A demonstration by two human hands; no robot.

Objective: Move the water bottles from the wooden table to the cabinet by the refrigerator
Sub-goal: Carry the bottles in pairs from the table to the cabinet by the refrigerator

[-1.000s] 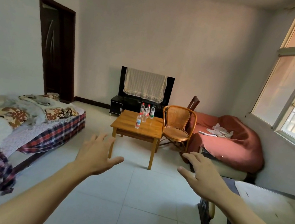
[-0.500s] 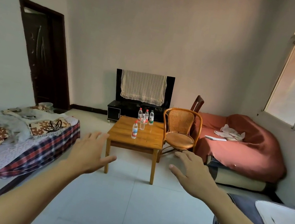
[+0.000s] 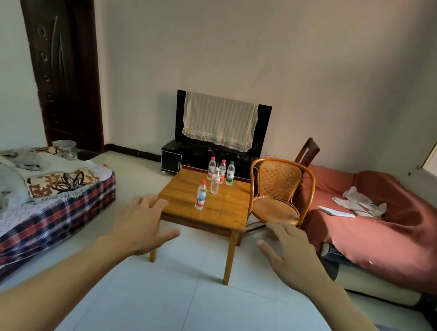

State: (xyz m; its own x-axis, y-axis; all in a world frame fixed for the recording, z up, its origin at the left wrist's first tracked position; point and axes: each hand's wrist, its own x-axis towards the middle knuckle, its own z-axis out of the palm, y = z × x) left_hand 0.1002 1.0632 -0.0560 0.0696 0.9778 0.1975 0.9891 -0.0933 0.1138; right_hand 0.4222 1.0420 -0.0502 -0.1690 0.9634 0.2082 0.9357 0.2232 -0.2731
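Note:
Several clear water bottles stand upright on a low wooden table [image 3: 222, 210] in the middle of the room. The nearest bottle [image 3: 201, 194] has a red cap and stands alone near the table's left front. A white-capped bottle [image 3: 215, 180] stands behind it, and a green-labelled bottle [image 3: 230, 173] is in the far row. My left hand [image 3: 141, 226] is stretched forward with fingers spread, short of the table's near left corner. My right hand [image 3: 287, 255] is also spread and holds nothing, short of the table's right corner. No cabinet or refrigerator is in view.
A wicker chair [image 3: 277, 194] stands against the table's right side. A sofa under a red cover [image 3: 387, 234] fills the right. A bed with a plaid blanket [image 3: 36, 212] lies on the left. A covered television [image 3: 220, 123] on a black stand backs the table. A dark door [image 3: 58, 58] is at the left.
The view has come closer to the wooden table, so the bottles look larger. Both hands stay outstretched and spread, holding nothing.

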